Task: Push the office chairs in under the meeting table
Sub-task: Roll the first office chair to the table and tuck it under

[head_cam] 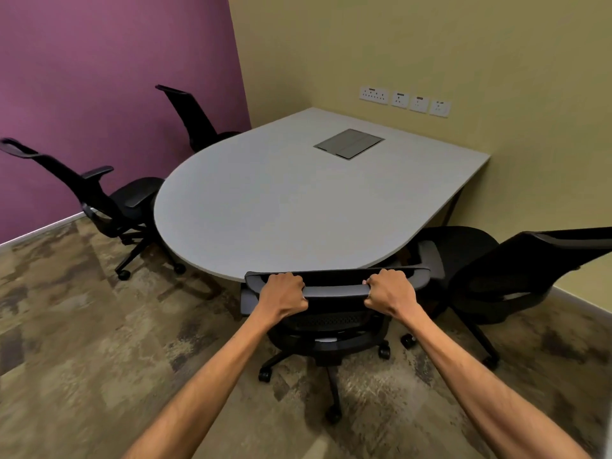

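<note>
A grey meeting table (pixel 281 207) with a rounded near end fills the middle of the head view. Right in front of me a black office chair (pixel 334 318) stands with its backrest top against the table's near edge. My left hand (pixel 283 293) grips the left part of that backrest's top bar, and my right hand (pixel 389 291) grips the right part. Another black chair (pixel 510 273) stands at the right, its seat partly under the table. Two more chairs are on the left: one (pixel 109 200) close to the table edge and one (pixel 195 122) by the purple wall.
A metal cable hatch (pixel 349 143) is set into the tabletop. Wall sockets (pixel 405 101) sit on the yellow wall behind the table's far end. The purple wall runs close behind the left chairs. Patterned carpet (pixel 99 342) lies open at the lower left.
</note>
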Demonstrator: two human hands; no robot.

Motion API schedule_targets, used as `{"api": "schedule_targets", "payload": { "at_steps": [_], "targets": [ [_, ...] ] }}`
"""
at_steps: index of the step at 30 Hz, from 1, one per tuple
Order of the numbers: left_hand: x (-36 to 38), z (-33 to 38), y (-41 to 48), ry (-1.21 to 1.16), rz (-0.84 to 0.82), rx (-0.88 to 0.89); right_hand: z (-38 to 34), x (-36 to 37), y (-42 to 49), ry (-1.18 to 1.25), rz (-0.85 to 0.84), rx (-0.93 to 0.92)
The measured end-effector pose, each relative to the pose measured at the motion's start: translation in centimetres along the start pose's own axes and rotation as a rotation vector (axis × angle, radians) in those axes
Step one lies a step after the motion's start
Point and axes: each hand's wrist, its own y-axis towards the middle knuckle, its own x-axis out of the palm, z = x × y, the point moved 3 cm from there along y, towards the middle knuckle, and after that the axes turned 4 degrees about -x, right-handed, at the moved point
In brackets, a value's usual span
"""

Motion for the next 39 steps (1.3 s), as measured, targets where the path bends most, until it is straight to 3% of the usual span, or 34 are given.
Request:
{"api": "schedule_targets", "payload": {
  "at_steps": [17,27,39],
  "targets": [
    [1.4,0.2,0.8,-0.044,0.021,-0.069,1.5,1.2,1.0,0.022,-0.013,-0.108],
    [0.3,-3.4,7.9,-0.032,0.076,-0.147,2.2,0.6,9.9,0.036,-0.013,-0.123],
    [0.0,-3.6,10.2,0.015,0.056,-0.075,3.7,1.1,12.3,-0.017,-0.014,-0.106]
  ]
}}
